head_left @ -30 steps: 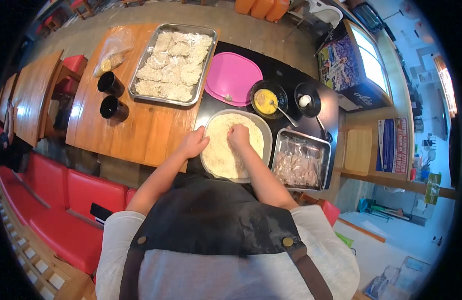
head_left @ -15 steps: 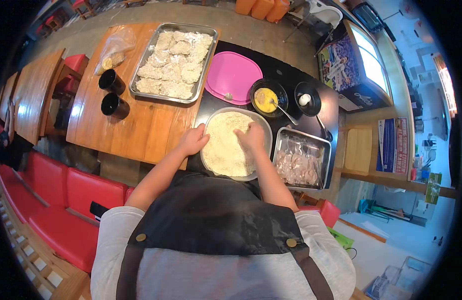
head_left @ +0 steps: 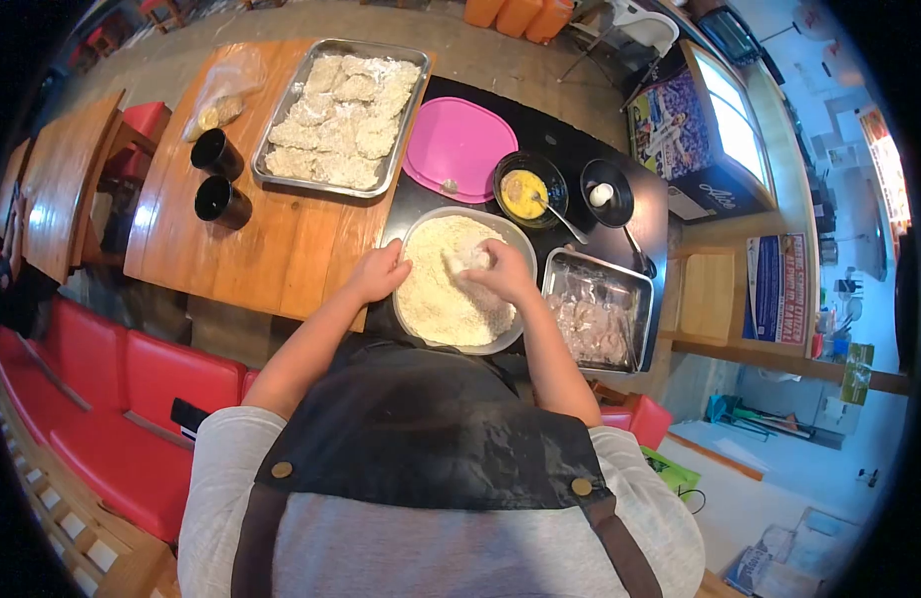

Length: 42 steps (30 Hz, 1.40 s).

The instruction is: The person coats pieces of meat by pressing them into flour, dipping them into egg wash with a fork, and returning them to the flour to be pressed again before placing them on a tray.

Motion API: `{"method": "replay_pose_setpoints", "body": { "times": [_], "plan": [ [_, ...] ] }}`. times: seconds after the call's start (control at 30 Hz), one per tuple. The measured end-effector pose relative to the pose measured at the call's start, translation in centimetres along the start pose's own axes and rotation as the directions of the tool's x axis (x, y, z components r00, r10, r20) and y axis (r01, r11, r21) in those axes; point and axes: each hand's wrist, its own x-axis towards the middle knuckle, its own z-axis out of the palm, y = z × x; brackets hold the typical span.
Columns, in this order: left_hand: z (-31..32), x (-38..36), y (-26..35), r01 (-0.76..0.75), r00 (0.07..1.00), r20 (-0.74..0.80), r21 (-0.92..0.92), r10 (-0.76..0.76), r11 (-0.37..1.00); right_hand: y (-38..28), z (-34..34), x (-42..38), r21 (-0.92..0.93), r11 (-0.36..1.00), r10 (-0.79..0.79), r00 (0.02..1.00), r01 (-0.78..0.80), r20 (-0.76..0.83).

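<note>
In the head view, the right hand [head_left: 504, 272] is over the crumbs [head_left: 436, 297] in a pale tub [head_left: 528, 249], with its fingers curled and pinching a pale clump [head_left: 474, 258]. The left hand [head_left: 381, 272] is at the left side of the tub, its fingertips at the rim; whether they grip it, I cannot tell. The crumbs cover the bottom of the tub, which sits on a black table [head_left: 552, 140] near its edge, in front of the person's dark apron [head_left: 421, 429].

Just to the right of the tub is a metal pan [head_left: 647, 304] holding pink pieces of meat [head_left: 592, 324]. Beyond the tub are a pink lid [head_left: 460, 148] lying flat and a dark bowl [head_left: 558, 179] of yellow liquid [head_left: 521, 195], with a metal utensil [head_left: 564, 221] leaning over its rim. Right of this bowl, a small black pan [head_left: 620, 207] holds a white egg [head_left: 601, 194], and its handle points toward the person.

On the wooden table [head_left: 291, 249] to the left, a large metal tray [head_left: 379, 187] holds crumb-coated pieces [head_left: 341, 122] set close together. Two upright black cups [head_left: 221, 203] are near the tray, and a clear plastic bag [head_left: 235, 82] with something yellowish inside lies beyond them.
</note>
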Motion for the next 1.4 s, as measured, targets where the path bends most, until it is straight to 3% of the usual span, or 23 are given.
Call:
{"method": "replay_pose_setpoints", "body": {
  "times": [0.03, 0.13, 0.2, 0.27, 0.3, 0.37, 0.4, 0.47, 0.6, 0.67, 0.73, 0.8, 0.83, 0.87, 0.9, 1.0, 1.03, 1.1, 1.13, 1.2, 1.3, 1.33, 1.4],
  "plan": [
    [0.0, 0.0, -0.1, 0.002, 1.000, -0.001, -0.002, -0.002, 1.000, 0.3, -0.4, -0.1, 0.142, 0.989, 0.035, 0.993, -0.051, 0.117],
    [0.1, 0.0, 0.2, -0.001, 1.000, -0.006, -0.007, 0.000, 1.000, 1.5, 0.6, 1.0, 0.361, 0.927, 0.101, 0.994, -0.104, 0.027],
    [-0.2, -0.1, 0.4, 0.002, 1.000, -0.003, -0.002, -0.002, 1.000, 0.8, 1.3, 1.5, 0.347, 0.932, 0.101, 0.994, -0.107, 0.035],
    [-0.4, -0.1, 0.6, 0.010, 1.000, 0.008, 0.005, -0.010, 1.000, -1.0, 2.7, 2.1, 0.486, 0.839, 0.118, 0.953, -0.246, 0.280],
    [-0.4, -0.1, 0.7, 0.014, 1.000, 0.015, 0.009, -0.014, 1.000, -1.2, 4.3, 2.3, 0.489, 0.836, 0.119, 0.952, -0.249, 0.282],
    [-0.4, -0.2, 0.8, 0.027, 0.999, 0.025, 0.012, -0.028, 1.000, -0.6, 7.4, 2.6, 0.151, 0.988, 0.026, 0.998, -0.035, 0.057],
    [-0.4, 0.0, 0.6, 0.033, 0.999, 0.028, 0.015, -0.033, 0.999, -0.9, 6.9, 2.8, 0.153, 0.988, 0.026, 0.998, -0.034, 0.051],
    [0.1, -0.2, 0.0, -0.004, 1.000, 0.006, 0.016, 0.004, 1.000, -1.1, 5.4, 3.2, 0.287, 0.913, 0.200, 0.930, -0.291, 0.308],
    [0.3, 0.1, -0.4, -0.010, 1.000, -0.021, 0.005, 0.010, 1.000, -2.4, 5.7, 1.6, 0.232, 0.948, 0.136, 0.935, -0.219, 0.327],
    [0.0, -0.1, 0.3, 0.013, 1.000, -0.009, 0.029, -0.013, 0.999, -2.0, 8.3, 1.1, 0.097, 0.995, 0.023, 0.991, -0.036, 0.133],
    [-0.2, -0.5, 0.8, 0.027, 1.000, 0.008, 0.062, -0.028, 0.998, -1.8, 7.8, 1.1, 0.137, 0.989, 0.037, 0.985, -0.061, 0.170],
    [-0.6, 0.0, 1.1, 0.034, 0.999, 0.019, 0.028, -0.034, 0.999, -0.6, 5.2, 1.9, 0.418, 0.898, -0.024, 0.931, -0.141, 0.365],
    [-0.5, 0.2, 0.8, 0.039, 0.999, 0.011, 0.026, -0.040, 0.999, 0.1, 4.1, 1.5, 0.459, 0.867, 0.069, 0.959, -0.193, 0.274],
    [-0.3, 0.2, 0.5, 0.027, 1.000, 0.007, 0.023, -0.027, 0.999, 0.8, 3.5, 1.1, 0.316, 0.941, 0.109, 0.992, -0.122, 0.060],
    [0.0, 0.0, 0.1, 0.014, 1.000, 0.010, 0.021, -0.014, 1.000, 2.4, 3.9, 1.6, 0.220, 0.952, 0.232, 0.971, -0.213, -0.063],
    [0.0, 0.0, 0.2, 0.008, 1.000, 0.001, 0.041, -0.008, 0.999, 4.3, 5.9, 0.7, -0.136, 0.990, -0.100, 0.869, 0.038, -0.485],
    [-0.2, 0.1, 0.3, 0.010, 1.000, 0.003, 0.043, -0.010, 0.999, 4.4, 6.4, 0.8, -0.134, 0.990, -0.098, 0.869, 0.037, -0.484],
    [-0.3, 0.1, 0.2, 0.002, 1.000, 0.025, 0.030, -0.003, 1.000, 3.8, 7.1, 1.3, 0.389, 0.867, 0.397, 0.904, -0.311, -0.162],
    [-0.1, 0.1, 0.2, 0.001, 1.000, 0.027, 0.028, -0.002, 1.000, 3.5, 6.8, 1.4, 0.388, 0.867, 0.399, 0.902, -0.313, -0.163],
    [0.0, 0.1, 0.0, 0.011, 1.000, 0.011, -0.020, -0.010, 1.000, 2.9, 6.0, 1.8, 0.799, 0.421, 0.446, 0.865, -0.430, 0.231],
    [0.1, 0.0, -0.3, -0.025, 1.000, -0.007, -0.009, 0.025, 1.000, 0.8, 3.9, 1.0, 0.619, 0.694, 0.256, 0.929, -0.368, 0.266],
    [0.0, 0.0, -0.2, -0.023, 1.000, -0.011, -0.012, 0.023, 1.000, -0.2, 3.0, 0.8, 0.615, 0.697, 0.255, 0.929, -0.369, 0.268],
    [-0.2, 0.0, 0.1, -0.011, 1.000, 0.009, -0.007, 0.012, 1.000, -2.0, 2.1, 0.4, 0.210, 0.978, 0.020, 0.999, -0.015, -0.025]
  ]
}}
